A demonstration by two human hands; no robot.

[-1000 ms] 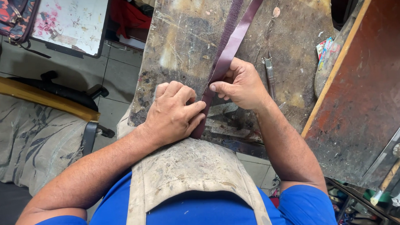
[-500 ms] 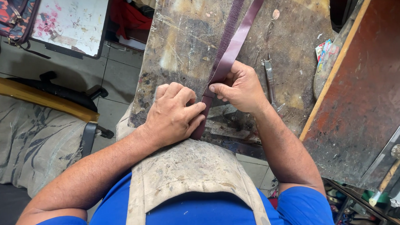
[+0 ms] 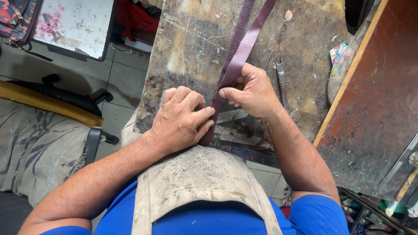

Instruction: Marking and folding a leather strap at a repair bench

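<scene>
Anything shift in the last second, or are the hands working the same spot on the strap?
Almost nothing moved. Both the left hand and right hand keep pinching the dark purple strap at the near edge of the worn workbench. The metal tool lies unmoved.

A long maroon leather strap lies folded lengthwise, running diagonally across the worn workbench.

Lighting: even, diffuse daylight, moderately bright; source direction cannot be told. Shadows soft and short, darkest under the left hand and right hand on the bench. Mild sheen on the strap and on the white board; no blown highlights. Focus sharp at centre; scratches on the bench read clearly. Lower right corner dim and cluttered, detail hard to resolve. Slight wide-angle stretch toward the edges. No motion blur.
</scene>
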